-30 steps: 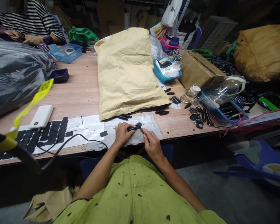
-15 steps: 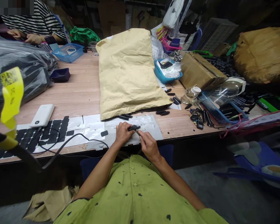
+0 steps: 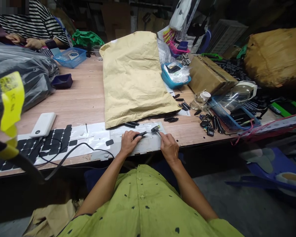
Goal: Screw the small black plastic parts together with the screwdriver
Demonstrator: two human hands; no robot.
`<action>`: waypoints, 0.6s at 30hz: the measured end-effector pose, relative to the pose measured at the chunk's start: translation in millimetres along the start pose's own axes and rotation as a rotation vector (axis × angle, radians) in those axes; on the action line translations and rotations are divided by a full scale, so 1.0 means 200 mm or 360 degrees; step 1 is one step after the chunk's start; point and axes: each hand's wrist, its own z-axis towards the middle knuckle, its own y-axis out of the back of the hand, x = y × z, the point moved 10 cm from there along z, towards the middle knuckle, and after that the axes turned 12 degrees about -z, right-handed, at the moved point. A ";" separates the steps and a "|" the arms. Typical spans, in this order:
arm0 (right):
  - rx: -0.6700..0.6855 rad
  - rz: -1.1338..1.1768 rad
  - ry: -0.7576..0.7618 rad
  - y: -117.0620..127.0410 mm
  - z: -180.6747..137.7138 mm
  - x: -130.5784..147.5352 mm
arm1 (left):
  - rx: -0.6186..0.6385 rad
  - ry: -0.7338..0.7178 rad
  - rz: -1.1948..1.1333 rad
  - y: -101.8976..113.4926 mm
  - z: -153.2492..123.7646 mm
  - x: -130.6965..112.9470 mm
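Barely distinct, tiny black parts point(image 3: 140, 134) in left hand point(image 3: 127, 142) and right hand point(image 3: 169, 148).

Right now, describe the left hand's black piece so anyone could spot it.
Find the big tan paper sack mid-table; a clear plastic sheet lies before its near edge. Over that sheet, the slim black piece is pinched in the left hand, while similar pieces lie loose by the sack.

Wood-grain table point(image 3: 84, 95), crumpled paper sack point(image 3: 134, 72)
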 end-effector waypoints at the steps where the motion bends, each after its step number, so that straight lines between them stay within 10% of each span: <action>1: -0.0008 -0.0056 -0.0009 -0.02 0.00 -0.02 | -0.0005 -0.0001 -0.0009 0.00 0.00 0.01; 18: 0.0018 -0.0203 -0.0040 -0.08 -0.01 0.03 | 0.0237 -0.0197 0.0018 0.01 -0.13 -0.10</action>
